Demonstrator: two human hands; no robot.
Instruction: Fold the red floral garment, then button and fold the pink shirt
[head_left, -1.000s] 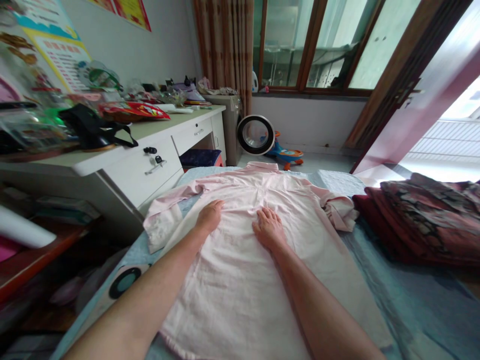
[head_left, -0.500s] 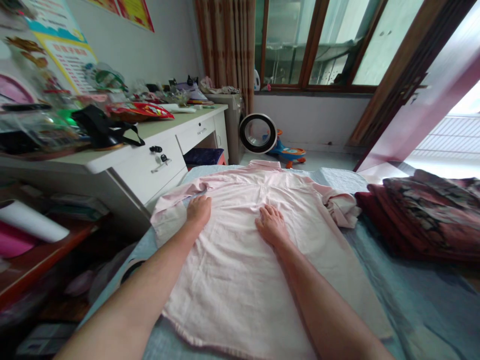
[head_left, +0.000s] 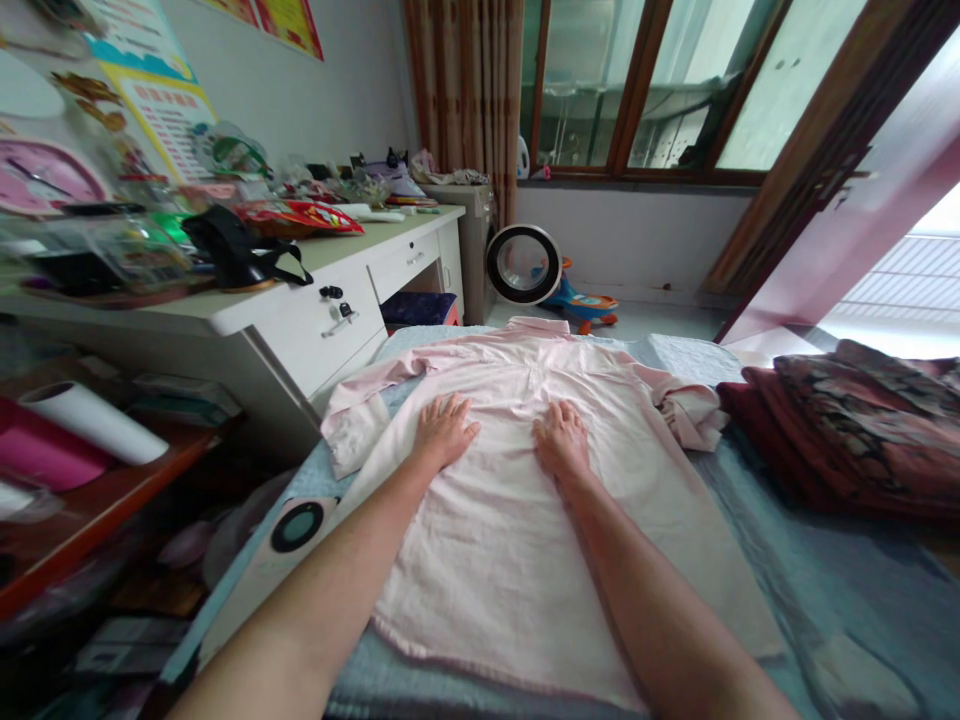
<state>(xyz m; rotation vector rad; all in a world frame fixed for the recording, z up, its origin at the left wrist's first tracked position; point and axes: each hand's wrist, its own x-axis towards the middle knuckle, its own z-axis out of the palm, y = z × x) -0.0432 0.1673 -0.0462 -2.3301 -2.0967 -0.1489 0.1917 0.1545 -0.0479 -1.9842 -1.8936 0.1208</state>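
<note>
Two bare forearms, no sleeves, rings or watch

The left hand [head_left: 444, 432] has slid back from the pink shirt's [head_left: 525, 540] left sleeve edge toward its middle, fingers now spread, nearer the right hand [head_left: 562, 440].

Bed [head_left: 825, 590], qty 1, blue cover:
- pink shirt [head_left: 525, 520] x1, spread flat mid-bed, collar at far edge; sleeves x2, one per side edge.
- hands x2, left hand [head_left: 444, 432] & right hand [head_left: 562, 440], both flat on shirt.
- dark folded cloth pile [head_left: 847, 430] x1, right edge.

Bench [head_left: 247, 310], qty 1, left of bed:
- black bag [head_left: 232, 250] x1, front edge.
- red packet [head_left: 300, 215] x1.
- key bunch [head_left: 337, 305] x1, at drawer front.

Floor past bed:
- round fan [head_left: 523, 264] x1.
- toy car [head_left: 585, 300] x1.
</note>
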